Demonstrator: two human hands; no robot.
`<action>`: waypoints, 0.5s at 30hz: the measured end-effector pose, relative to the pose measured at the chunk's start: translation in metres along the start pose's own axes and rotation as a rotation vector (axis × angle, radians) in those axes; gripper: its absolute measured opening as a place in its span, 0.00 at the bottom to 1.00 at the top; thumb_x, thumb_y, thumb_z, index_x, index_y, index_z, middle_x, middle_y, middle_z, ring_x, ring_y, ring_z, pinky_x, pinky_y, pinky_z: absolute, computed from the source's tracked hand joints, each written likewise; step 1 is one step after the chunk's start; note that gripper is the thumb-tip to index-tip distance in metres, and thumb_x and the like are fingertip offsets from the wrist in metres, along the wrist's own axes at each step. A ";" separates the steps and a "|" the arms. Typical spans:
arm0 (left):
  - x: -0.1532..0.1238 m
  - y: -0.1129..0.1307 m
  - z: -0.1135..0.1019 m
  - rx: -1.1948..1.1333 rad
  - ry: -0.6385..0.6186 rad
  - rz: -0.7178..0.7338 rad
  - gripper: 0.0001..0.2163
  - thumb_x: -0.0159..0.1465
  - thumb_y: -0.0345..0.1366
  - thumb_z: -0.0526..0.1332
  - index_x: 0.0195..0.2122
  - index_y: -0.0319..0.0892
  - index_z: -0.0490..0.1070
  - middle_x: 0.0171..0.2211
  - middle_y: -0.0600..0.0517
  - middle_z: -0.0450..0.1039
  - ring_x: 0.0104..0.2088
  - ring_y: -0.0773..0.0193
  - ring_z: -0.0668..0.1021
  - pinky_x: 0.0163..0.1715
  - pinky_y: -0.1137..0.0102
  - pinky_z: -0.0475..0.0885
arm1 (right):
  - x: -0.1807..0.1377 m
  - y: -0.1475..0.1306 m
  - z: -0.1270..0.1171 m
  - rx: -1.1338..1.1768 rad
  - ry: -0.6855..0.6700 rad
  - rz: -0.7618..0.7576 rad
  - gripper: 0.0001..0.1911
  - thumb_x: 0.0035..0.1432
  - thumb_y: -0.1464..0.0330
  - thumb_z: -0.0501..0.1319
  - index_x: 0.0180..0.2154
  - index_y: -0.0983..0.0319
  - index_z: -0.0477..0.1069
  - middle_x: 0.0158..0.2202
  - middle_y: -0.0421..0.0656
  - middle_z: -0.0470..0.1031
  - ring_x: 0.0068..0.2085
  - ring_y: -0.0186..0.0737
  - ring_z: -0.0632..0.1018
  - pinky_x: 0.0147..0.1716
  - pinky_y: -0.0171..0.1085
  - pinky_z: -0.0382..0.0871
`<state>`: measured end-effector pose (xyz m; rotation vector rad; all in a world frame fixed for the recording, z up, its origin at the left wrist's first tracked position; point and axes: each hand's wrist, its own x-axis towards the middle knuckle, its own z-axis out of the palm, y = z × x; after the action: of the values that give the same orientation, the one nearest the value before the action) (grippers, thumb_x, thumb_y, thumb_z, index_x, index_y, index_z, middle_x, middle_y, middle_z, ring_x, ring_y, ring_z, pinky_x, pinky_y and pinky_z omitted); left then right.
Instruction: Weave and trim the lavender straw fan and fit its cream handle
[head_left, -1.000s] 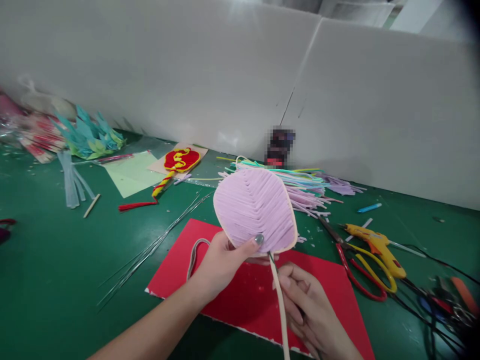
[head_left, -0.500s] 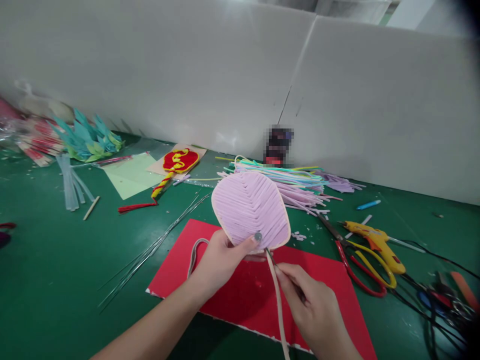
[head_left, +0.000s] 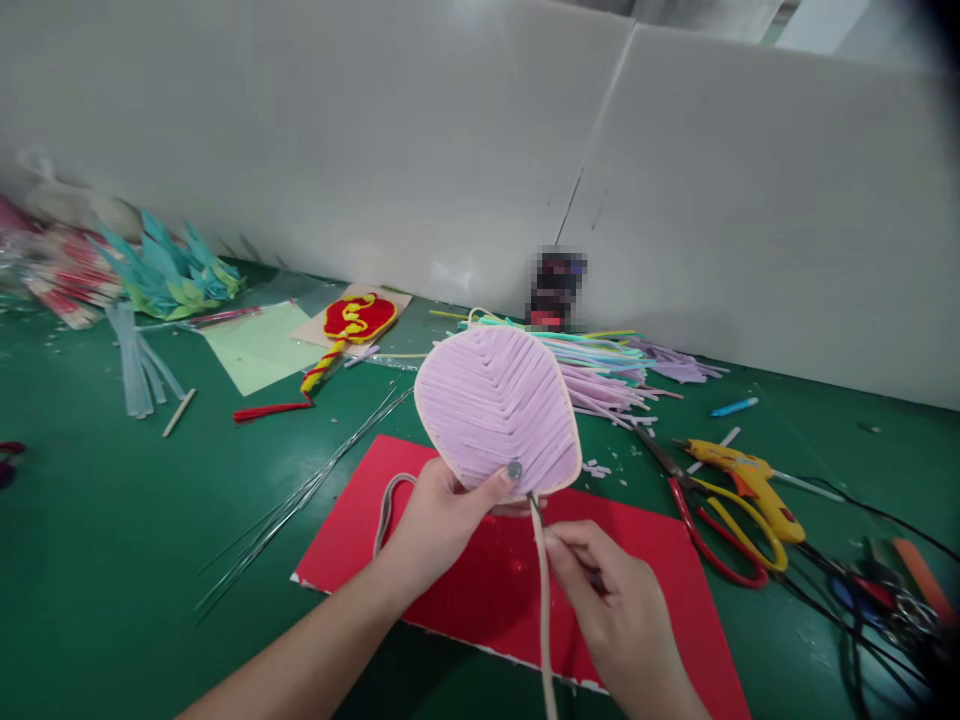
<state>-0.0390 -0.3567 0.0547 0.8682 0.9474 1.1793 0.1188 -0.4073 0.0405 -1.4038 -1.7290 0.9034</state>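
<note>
A lilac leaf-shaped fan (head_left: 499,405) of slanting pipe-cleaner rows has a cream border. My left hand (head_left: 442,520) grips its lower edge, thumb on the front face and fingers behind. From the fan's bottom a long cream pipe cleaner (head_left: 544,610) hangs down beyond the picture's lower edge. Beside its top end shows a short bit of thin dark stem (head_left: 535,504). My right hand (head_left: 615,600) is closed, thumb and forefinger pinching at the cream pipe cleaner just below the fan; the other fingers curl, partly hidden. Underneath lies a red board (head_left: 480,600), with a looped greyish strip (head_left: 385,510) on it.
On the green table (head_left: 112,560), scissors (head_left: 720,530) and a yellow glue gun (head_left: 750,485) with cables lie right. Behind the fan is a pipe-cleaner pile (head_left: 607,385). Thin wires (head_left: 300,500), a red-and-yellow fan (head_left: 360,318) and glue sticks (head_left: 135,370) lie left.
The fan has risen slightly and tipped a little left in my left hand. My right fingers have come closer to the cream pipe cleaner, whose hanging end has swung left.
</note>
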 end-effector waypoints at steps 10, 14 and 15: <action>0.000 0.000 -0.001 0.037 0.025 0.022 0.12 0.52 0.36 0.65 0.38 0.38 0.75 0.37 0.47 0.78 0.38 0.55 0.79 0.41 0.63 0.74 | 0.004 0.002 0.009 0.748 -0.129 0.340 0.13 0.56 0.60 0.58 0.27 0.63 0.65 0.14 0.30 0.52 0.16 0.23 0.51 0.13 0.25 0.43; -0.001 0.002 0.000 0.022 0.021 -0.018 0.14 0.52 0.37 0.65 0.39 0.38 0.75 0.35 0.47 0.78 0.36 0.54 0.79 0.40 0.61 0.75 | 0.005 0.003 0.010 0.945 -0.167 0.434 0.13 0.55 0.60 0.60 0.27 0.62 0.64 0.12 0.28 0.52 0.13 0.21 0.48 0.11 0.23 0.41; -0.002 0.002 0.001 0.023 0.016 -0.018 0.13 0.52 0.37 0.65 0.38 0.38 0.75 0.35 0.47 0.78 0.36 0.54 0.79 0.40 0.61 0.75 | 0.006 0.002 0.010 0.991 -0.178 0.463 0.13 0.54 0.60 0.60 0.27 0.62 0.63 0.11 0.28 0.52 0.12 0.20 0.47 0.10 0.23 0.41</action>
<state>-0.0388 -0.3582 0.0571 0.8678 0.9817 1.1631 0.1106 -0.4019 0.0344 -1.0268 -0.7900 1.8447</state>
